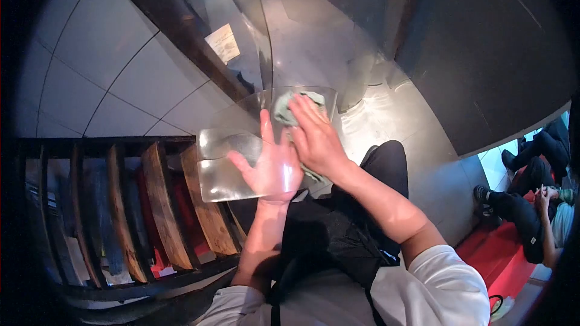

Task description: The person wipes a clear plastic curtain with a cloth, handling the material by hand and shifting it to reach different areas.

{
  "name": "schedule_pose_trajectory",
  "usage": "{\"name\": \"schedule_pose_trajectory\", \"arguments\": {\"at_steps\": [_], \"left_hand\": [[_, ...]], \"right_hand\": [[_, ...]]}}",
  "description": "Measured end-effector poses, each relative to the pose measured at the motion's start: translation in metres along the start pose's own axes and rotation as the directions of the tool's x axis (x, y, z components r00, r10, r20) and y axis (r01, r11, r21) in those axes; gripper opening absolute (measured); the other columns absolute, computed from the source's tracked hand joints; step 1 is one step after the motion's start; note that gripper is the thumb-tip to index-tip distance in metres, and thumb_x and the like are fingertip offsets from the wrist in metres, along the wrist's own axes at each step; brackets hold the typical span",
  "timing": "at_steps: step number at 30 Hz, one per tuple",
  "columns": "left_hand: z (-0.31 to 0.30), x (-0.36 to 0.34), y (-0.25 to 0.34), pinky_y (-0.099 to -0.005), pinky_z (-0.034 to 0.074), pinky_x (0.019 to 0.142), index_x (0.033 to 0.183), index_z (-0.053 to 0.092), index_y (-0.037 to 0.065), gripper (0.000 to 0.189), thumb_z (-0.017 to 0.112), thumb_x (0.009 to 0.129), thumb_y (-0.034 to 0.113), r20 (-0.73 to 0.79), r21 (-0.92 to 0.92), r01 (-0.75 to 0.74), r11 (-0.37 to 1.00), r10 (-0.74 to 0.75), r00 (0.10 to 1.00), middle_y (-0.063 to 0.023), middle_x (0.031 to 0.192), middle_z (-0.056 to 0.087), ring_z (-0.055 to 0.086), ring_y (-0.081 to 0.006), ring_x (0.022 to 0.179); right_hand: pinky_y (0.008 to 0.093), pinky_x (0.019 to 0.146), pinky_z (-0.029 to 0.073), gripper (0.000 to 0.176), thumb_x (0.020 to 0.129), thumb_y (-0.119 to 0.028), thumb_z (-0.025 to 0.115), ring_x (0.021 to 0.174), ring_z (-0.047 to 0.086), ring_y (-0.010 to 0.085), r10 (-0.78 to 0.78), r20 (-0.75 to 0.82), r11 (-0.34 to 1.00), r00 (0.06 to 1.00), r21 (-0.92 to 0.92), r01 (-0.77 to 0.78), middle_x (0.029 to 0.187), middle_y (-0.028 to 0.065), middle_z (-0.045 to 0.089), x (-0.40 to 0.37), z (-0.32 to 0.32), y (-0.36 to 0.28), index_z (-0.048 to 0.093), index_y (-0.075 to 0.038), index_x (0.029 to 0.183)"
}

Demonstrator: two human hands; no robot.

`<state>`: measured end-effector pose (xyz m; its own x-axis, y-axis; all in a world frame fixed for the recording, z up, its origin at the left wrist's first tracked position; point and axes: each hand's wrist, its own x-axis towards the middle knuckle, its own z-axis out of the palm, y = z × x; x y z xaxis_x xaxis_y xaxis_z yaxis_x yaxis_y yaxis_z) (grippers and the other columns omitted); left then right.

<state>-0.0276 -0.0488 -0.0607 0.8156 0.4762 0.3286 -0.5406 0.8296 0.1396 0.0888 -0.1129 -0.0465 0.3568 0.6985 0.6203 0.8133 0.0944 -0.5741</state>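
Note:
A clear, see-through panel [220, 175] with rounded corners is held above my lap, light glaring off its surface. My left hand [272, 169] shows through it, palm up beneath the sheet, with thumb and fingers spread flat as support. On the panel's upper right part, my right hand [320, 145] presses a crumpled pale green cloth [284, 110] under its fingers. The two hands overlap in view, so some left fingers are hidden behind the right hand and cloth.
A rack of dark-edged wooden slats [160, 205] stands at my left. Ahead is a dark beam [175, 30] with a paper note [223, 43] nearby. A large dark curved surface [483, 54] fills the upper right. Another person's legs [513, 211] show beside a red surface [492, 253].

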Motion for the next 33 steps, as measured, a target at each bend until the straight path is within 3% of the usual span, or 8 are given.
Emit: {"name": "schedule_pose_trajectory", "arguments": {"at_steps": [2, 5, 12, 16, 21, 28, 29, 33], "left_hand": [[0.033, 0.009, -0.009, -0.0584, 0.016, 0.122, 0.162, 0.015, 0.027, 0.106, 0.037, 0.081, 0.091, -0.292, -0.281, -0.164, 0.946, 0.079, 0.953, -0.0139, 0.167, 0.017, 0.019, -0.0367, 0.152], [0.026, 0.022, 0.001, -0.0767, 0.016, 0.112, 0.162, 0.013, 0.031, 0.106, 0.04, 0.079, 0.091, -0.056, 0.251, -0.061, 0.966, 0.077, 0.995, -0.0219, 0.167, 0.008, 0.01, -0.0463, 0.152], [0.026, 0.02, 0.0, -0.0547, 0.015, 0.124, 0.162, 0.018, 0.023, 0.105, 0.041, 0.082, 0.087, -0.144, 0.021, -0.107, 0.994, 0.109, 0.984, -0.0182, 0.165, 0.02, 0.018, -0.0374, 0.152], [0.017, 0.027, 0.001, -0.0744, 0.014, 0.115, 0.162, 0.017, 0.028, 0.102, 0.037, 0.082, 0.089, 0.059, 0.208, -0.004, 0.978, -0.009, 0.998, -0.0218, 0.165, 0.016, 0.016, -0.0446, 0.151], [0.026, 0.015, 0.021, -0.082, 0.012, 0.108, 0.162, 0.012, 0.032, 0.1, 0.038, 0.083, 0.088, -0.077, 0.347, -0.007, 0.938, 0.035, 0.996, -0.0235, 0.165, 0.014, 0.011, -0.0459, 0.152], [0.051, 0.017, -0.004, -0.0737, 0.008, 0.115, 0.162, 0.012, 0.036, 0.098, 0.032, 0.083, 0.09, -0.241, -0.292, -0.201, 0.935, 0.132, 0.962, -0.0113, 0.168, 0.014, 0.015, -0.044, 0.151], [0.024, 0.008, -0.01, -0.0766, 0.012, 0.112, 0.162, 0.012, 0.036, 0.1, 0.034, 0.082, 0.091, -0.199, 0.358, -0.037, 0.933, 0.115, 0.973, -0.0133, 0.168, 0.012, 0.012, -0.0458, 0.151], [0.002, 0.012, 0.004, -0.0738, 0.017, 0.114, 0.162, 0.013, 0.035, 0.105, 0.038, 0.078, 0.093, -0.013, 0.231, -0.037, 0.972, 0.041, 0.999, -0.0189, 0.167, 0.012, 0.013, -0.0457, 0.151]], "right_hand": [[0.059, 0.118, 0.028, 0.057, 0.083, -0.01, 0.065, 0.136, 0.05, 0.0368, -0.058, -0.009, 0.993, 0.998, 0.106, 0.058, 0.142, 0.0217, 0.054, 0.008, -0.001, -0.015, 0.054, 0.001, 0.138], [0.0604, 0.117, 0.027, 0.058, 0.082, -0.007, 0.066, 0.137, 0.049, 0.0357, -0.231, 0.09, 0.951, 0.969, 0.232, 0.205, 0.144, 0.0186, 0.054, -0.021, 0.001, -0.041, 0.055, -0.002, 0.139], [0.061, 0.117, 0.029, 0.061, 0.085, -0.012, 0.065, 0.138, 0.048, 0.0329, -0.038, 0.085, 0.999, 0.996, -0.025, 0.04, 0.148, 0.0171, 0.051, -0.006, -0.015, -0.005, 0.05, -0.003, 0.144], [0.0598, 0.116, 0.03, 0.06, 0.086, -0.012, 0.064, 0.138, 0.048, 0.0338, -0.243, 0.164, 0.945, 0.956, 0.262, 0.195, 0.149, 0.0168, 0.05, -0.018, -0.007, -0.042, 0.05, -0.004, 0.143], [0.0571, 0.116, 0.031, 0.058, 0.086, -0.012, 0.064, 0.137, 0.048, 0.0356, -0.202, 0.236, 0.978, 0.95, 0.006, 0.206, 0.147, 0.0193, 0.05, -0.038, -0.023, -0.012, 0.051, -0.003, 0.142], [0.0498, 0.117, 0.032, 0.049, 0.092, -0.011, 0.061, 0.138, 0.046, 0.0384, -0.077, 0.013, 0.987, 0.997, 0.141, 0.074, 0.144, 0.0214, 0.053, 0.018, -0.033, -0.016, 0.053, 0.001, 0.139], [0.0523, 0.118, 0.031, 0.05, 0.091, -0.013, 0.061, 0.136, 0.049, 0.0378, -0.081, 0.119, 0.98, 0.99, 0.188, 0.058, 0.144, 0.0208, 0.053, 0.005, -0.02, -0.029, 0.053, 0.0, 0.139], [0.0582, 0.118, 0.028, 0.052, 0.089, -0.013, 0.062, 0.136, 0.05, 0.0358, -0.27, 0.175, 0.946, 0.947, 0.231, 0.227, 0.145, 0.019, 0.053, -0.039, 0.004, -0.044, 0.054, -0.002, 0.139]]}}
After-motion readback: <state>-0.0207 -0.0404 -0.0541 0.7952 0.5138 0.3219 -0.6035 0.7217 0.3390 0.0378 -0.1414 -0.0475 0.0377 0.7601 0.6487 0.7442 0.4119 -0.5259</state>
